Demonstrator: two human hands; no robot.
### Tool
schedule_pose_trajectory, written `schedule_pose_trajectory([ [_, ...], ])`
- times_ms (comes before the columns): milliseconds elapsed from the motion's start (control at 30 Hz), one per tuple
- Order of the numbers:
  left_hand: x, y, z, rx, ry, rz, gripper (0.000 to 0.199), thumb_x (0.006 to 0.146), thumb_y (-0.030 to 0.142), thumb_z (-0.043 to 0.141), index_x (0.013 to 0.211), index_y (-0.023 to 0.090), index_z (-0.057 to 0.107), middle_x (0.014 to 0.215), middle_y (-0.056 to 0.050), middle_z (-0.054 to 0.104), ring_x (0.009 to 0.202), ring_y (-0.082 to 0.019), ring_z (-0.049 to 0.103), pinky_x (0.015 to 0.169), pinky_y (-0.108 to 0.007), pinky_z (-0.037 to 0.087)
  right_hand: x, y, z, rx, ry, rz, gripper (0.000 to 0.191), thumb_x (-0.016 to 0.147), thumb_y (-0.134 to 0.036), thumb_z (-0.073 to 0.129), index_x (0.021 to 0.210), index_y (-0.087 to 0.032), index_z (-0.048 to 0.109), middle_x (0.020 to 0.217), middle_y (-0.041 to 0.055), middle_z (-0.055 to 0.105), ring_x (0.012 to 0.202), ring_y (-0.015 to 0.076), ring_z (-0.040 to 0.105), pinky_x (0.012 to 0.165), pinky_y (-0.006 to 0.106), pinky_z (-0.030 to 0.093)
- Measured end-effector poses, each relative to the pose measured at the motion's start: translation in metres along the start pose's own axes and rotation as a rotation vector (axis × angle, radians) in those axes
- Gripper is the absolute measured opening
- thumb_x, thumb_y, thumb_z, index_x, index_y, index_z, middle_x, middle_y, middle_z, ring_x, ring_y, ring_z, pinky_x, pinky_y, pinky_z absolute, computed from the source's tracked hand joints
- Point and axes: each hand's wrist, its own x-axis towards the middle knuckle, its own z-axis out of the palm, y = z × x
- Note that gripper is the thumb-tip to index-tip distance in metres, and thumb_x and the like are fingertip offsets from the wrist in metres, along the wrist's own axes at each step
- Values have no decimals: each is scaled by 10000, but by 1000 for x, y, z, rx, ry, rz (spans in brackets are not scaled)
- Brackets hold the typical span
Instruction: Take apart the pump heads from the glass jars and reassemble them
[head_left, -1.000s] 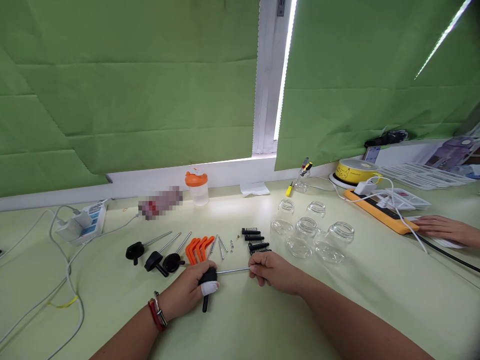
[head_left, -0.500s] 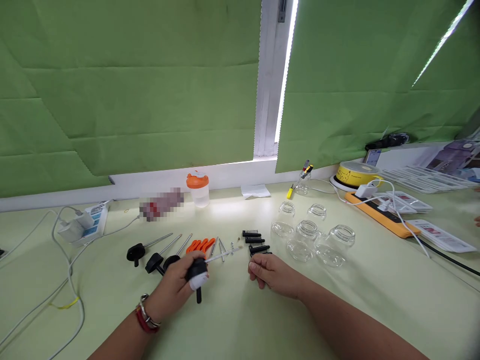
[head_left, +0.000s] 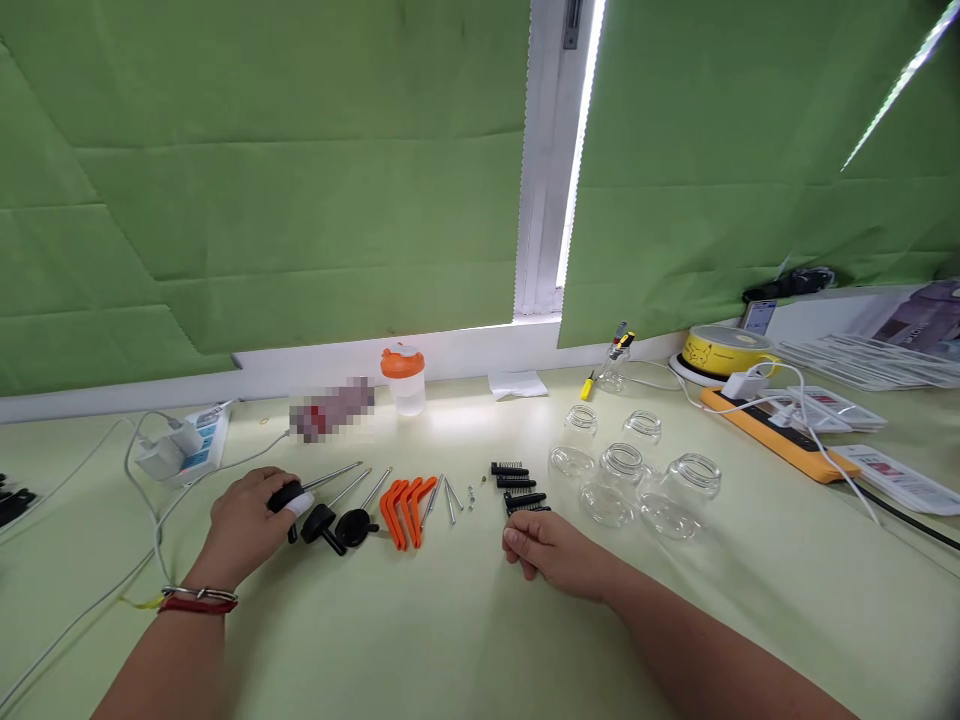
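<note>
My left hand [head_left: 251,520], with a white cover on the thumb tip, grips a black cap with a metal rod [head_left: 285,496] at the left of the table. Two similar capped rods lie beside it, a middle one [head_left: 319,523] and a right-hand one [head_left: 354,527]. Orange bent handles [head_left: 405,512], thin metal rods [head_left: 448,497] and tiny metal bits [head_left: 471,497] lie to their right. My right hand [head_left: 544,545] rests on the table with its fingers curled closed, their inside hidden. It is just in front of black parts with springs [head_left: 517,483].
Several clear glass jars [head_left: 609,490] stand right of centre. A cup with an orange lid [head_left: 405,380] is at the back. An orange power strip [head_left: 780,435] lies at right; a white one [head_left: 206,440] and loose cables [head_left: 154,520] are at left.
My left hand has moved left from over the orange handles to the leftmost capped rod. The capped rod it held there no longer shows at that spot. My right hand stays put.
</note>
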Motion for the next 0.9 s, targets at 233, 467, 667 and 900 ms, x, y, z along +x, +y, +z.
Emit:
schedule_pose_trajectory([
  [233,1,2,15,50,-46,4,355,729,353,456,975,189,652,1217,-123,565,1090,-304,531,883,-405,411,-1,-3,-1,1,4,-2,358,922,-458,374,785,-172,541,636,-8,530,585,105,478,534,202,347],
  [467,4,-8,23,14,-92,-13,381,671,291,422,950,164,648,1170,-112,604,1087,-290,555,891,-342,435,-2,-2,0,8,-1,10,358,919,-467,380,785,-175,537,638,-9,532,585,106,482,523,200,347],
  [667,5,-14,29,16,-163,10,437,694,300,398,1017,135,642,1245,-146,550,1150,-304,518,935,-361,414,-2,-3,0,8,-1,10,356,919,-463,382,789,-172,540,643,-9,533,582,102,474,530,201,348],
  [900,7,-23,36,17,-146,24,455,643,278,430,1005,132,665,1241,-158,562,1168,-320,511,945,-380,421,-2,-4,-1,8,-1,15,353,913,-468,389,790,-175,541,642,-6,535,596,109,485,534,202,353],
])
